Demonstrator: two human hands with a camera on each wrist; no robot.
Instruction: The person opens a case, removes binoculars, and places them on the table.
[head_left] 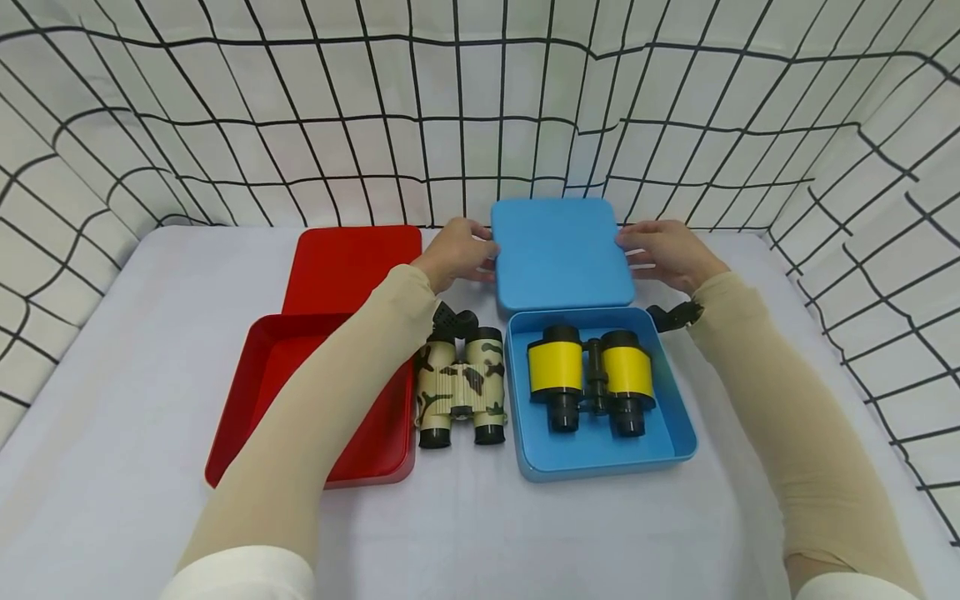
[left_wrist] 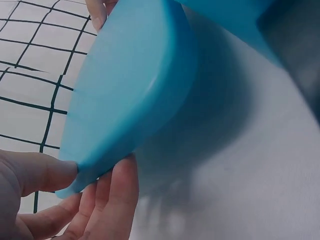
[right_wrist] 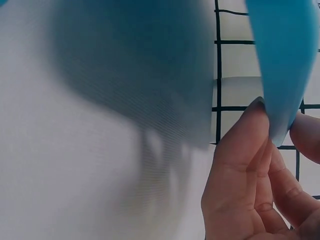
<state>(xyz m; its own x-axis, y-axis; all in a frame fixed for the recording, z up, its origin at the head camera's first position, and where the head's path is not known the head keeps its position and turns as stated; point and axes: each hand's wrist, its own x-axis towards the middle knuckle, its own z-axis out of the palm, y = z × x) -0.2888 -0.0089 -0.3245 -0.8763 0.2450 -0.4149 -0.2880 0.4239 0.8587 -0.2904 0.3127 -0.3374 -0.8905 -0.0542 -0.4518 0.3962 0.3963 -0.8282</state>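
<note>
A blue lid (head_left: 564, 254) is held up between both hands, just behind the blue box (head_left: 540, 458). My left hand (head_left: 459, 254) pinches its left edge, thumb above and fingers beneath in the left wrist view. On the opposite side my right hand (head_left: 667, 252) pinches the lid's right edge between thumb and fingers. Inside the blue box lie yellow-and-black binoculars (head_left: 555, 367). Camouflage binoculars (head_left: 461, 383) lie on the white cloth, between the blue box and a red box (head_left: 375, 467). The lid casts a shadow on the cloth in both wrist views.
A red lid (head_left: 352, 258) lies behind the red box, whose inside is partly hidden by my left forearm. A black wire grid (head_left: 457, 117) encloses the back and sides of the white-covered table (head_left: 480, 533). A black strap piece (head_left: 677, 317) shows beside my right wrist.
</note>
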